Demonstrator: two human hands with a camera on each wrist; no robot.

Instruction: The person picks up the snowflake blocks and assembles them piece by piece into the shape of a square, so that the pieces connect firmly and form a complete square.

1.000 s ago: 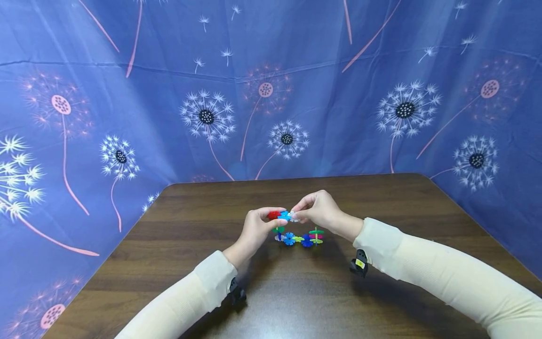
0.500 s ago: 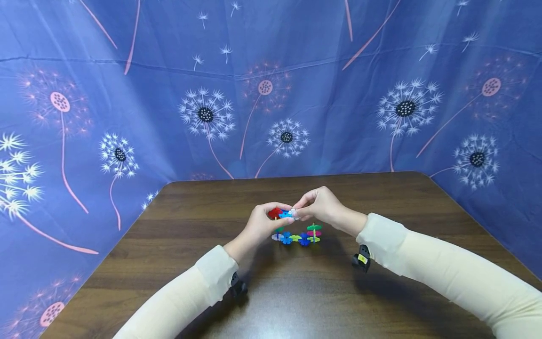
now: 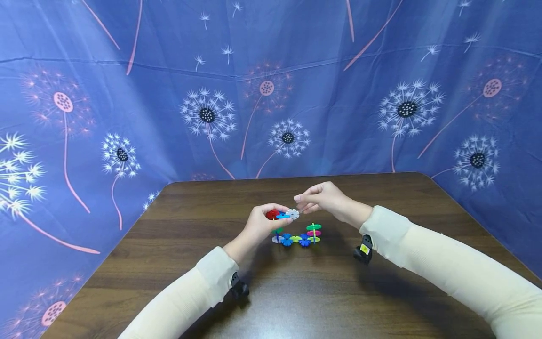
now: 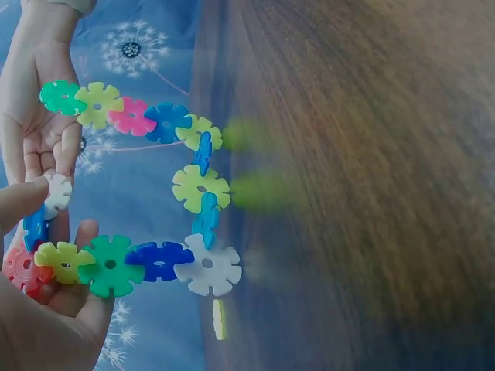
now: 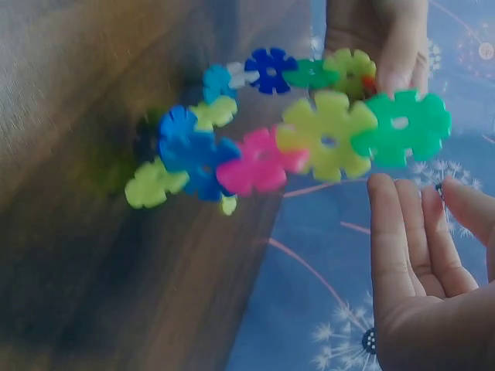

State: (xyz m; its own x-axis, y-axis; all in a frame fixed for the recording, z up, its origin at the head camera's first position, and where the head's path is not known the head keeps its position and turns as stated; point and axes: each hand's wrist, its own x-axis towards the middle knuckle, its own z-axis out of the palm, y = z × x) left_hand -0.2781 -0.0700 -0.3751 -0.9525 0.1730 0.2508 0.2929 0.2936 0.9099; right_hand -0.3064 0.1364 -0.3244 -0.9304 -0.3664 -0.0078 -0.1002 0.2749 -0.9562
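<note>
My left hand grips one upper corner of a chain of interlocking plastic flower discs, with the thumb near the blue disc and the fingers behind the red disc. From that corner a white disc sticks out to the right. The bottom row, with a blue disc in it, hangs low in front of the hands. On the right side rises a column of discs topped by a green disc. My right hand is apart from the chain, its fingers extended loosely and holding nothing.
A brown wooden table lies beneath both hands. Behind it hangs a blue cloth with a dandelion print. Small black cameras are strapped at the left wrist and the right wrist.
The right hand has let go of the white disc and drawn off a little up and to the right. The left hand keeps its grip, nearly in place.
</note>
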